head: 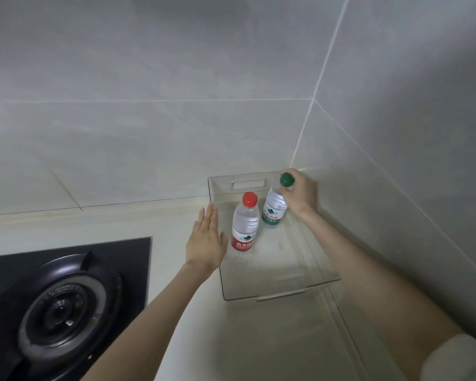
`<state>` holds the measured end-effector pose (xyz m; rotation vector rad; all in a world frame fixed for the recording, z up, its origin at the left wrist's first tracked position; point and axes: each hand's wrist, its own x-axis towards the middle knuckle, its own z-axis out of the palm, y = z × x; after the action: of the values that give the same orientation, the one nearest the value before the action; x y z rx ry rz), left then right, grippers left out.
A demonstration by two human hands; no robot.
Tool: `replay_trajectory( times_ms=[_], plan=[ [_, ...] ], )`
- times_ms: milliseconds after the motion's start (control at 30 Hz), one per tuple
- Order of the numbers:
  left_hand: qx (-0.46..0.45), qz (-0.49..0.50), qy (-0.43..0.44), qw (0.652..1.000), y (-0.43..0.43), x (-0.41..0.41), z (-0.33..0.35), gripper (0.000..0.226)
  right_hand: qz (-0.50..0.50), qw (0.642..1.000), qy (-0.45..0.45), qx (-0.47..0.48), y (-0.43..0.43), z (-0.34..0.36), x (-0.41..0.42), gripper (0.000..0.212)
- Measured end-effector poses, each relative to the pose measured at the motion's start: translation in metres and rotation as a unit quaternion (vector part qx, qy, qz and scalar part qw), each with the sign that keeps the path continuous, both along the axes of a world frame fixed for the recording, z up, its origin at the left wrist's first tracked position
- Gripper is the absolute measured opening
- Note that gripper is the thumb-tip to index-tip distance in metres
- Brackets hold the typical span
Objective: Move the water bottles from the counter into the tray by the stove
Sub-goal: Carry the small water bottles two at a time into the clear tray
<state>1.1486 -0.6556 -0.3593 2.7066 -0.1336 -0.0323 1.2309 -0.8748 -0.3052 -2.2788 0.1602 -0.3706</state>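
A clear plastic tray (275,291) lies on the pale counter in the wall corner, right of the stove. Inside it a water bottle with a red cap and red label (245,225) stands upright. Just behind it, a bottle with a green cap and green label (274,209) also stands in the tray. My right hand (300,192) grips the green-capped bottle at its neck and cap. My left hand (206,239) hovers flat with straight fingers just left of the red-capped bottle, at the tray's left wall, holding nothing.
A black gas stove (63,306) with a round burner fills the lower left. Tiled walls meet in a corner directly behind the tray. The pale counter (272,339) stretches toward me in front of the tray.
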Motion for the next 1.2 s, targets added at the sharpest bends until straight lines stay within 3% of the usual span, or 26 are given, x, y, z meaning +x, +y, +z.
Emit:
replay_trajectory(
  times_ms=[367, 567, 700, 767, 833, 967, 1200],
  plan=[
    [-0.020, 0.013, -0.002, 1.000, -0.003, 0.002, -0.005, 0.062, -0.016, 0.999, -0.006, -0.032, -0.005, 0.003, 0.051, 0.036],
    [-0.017, 0.013, 0.008, 1.000, -0.004, 0.000, -0.003, 0.062, 0.016, 0.998, 0.034, -0.051, -0.008, 0.002, 0.041, 0.054],
    [-0.024, 0.014, 0.021, 0.999, -0.004, -0.001, -0.002, 0.062, 0.029, 0.996, -0.052, -0.069, 0.006, 0.010, 0.014, 0.040],
    [-0.025, 0.014, 0.029, 0.999, -0.003, -0.001, -0.002, 0.062, 0.083, 0.994, -0.060, -0.049, 0.021, 0.015, -0.004, 0.028],
    [-0.020, 0.013, 0.033, 0.999, -0.003, -0.001, -0.002, 0.062, 0.167, 0.985, 0.001, -0.033, 0.035, 0.018, -0.021, 0.029],
    [-0.025, 0.015, 0.042, 0.999, -0.003, -0.001, -0.002, 0.062, 0.268, 0.951, 0.097, -0.123, 0.045, 0.013, -0.036, 0.046],
    [-0.032, 0.017, 0.040, 0.999, -0.003, -0.001, -0.003, 0.062, 0.202, 0.974, 0.054, -0.084, 0.046, 0.015, -0.017, 0.022]
  ],
)
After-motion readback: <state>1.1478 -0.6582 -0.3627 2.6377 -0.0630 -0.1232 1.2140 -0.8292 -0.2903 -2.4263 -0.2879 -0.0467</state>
